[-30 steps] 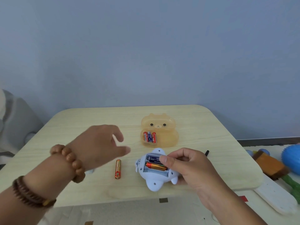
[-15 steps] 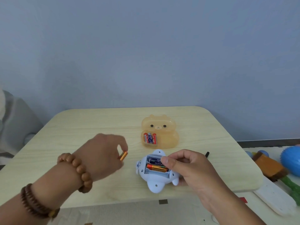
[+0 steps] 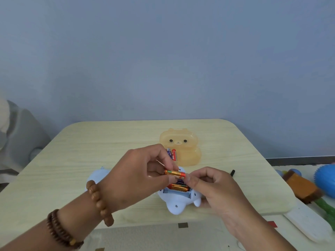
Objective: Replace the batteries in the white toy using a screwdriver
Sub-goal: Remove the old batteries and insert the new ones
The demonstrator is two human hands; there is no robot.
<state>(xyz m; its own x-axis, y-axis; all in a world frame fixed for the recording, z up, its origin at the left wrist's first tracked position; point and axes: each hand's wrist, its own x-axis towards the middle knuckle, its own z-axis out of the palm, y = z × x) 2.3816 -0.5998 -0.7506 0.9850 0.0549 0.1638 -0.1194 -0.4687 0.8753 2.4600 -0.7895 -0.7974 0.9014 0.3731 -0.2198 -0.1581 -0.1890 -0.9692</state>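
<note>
White toy (image 3: 176, 205) lies belly-up near the table's (image 3: 90, 142) front edge. Its open compartment (image 3: 178, 190) holds two batteries, one blue and one orange. Left hand (image 3: 134, 176) pinches a third battery (image 3: 175, 174) just above it. Right hand (image 3: 215, 189), fingers curled, grips the toy's side, thumb touching that battery's end. Behind, the bear box (image 3: 188, 153) holds more batteries.

left hand (image 3: 134, 175): fingers (image 3: 161, 154) pinching | right hand (image 3: 217, 192): fingers (image 3: 199, 175) curled, gripping

Smooth white plastic toy (image 3: 178, 202), glossy foil-look orange battery (image 3: 175, 174), matt pale wood-grain table (image 3: 90, 151), translucent amber plastic box (image 3: 183, 147).
</note>
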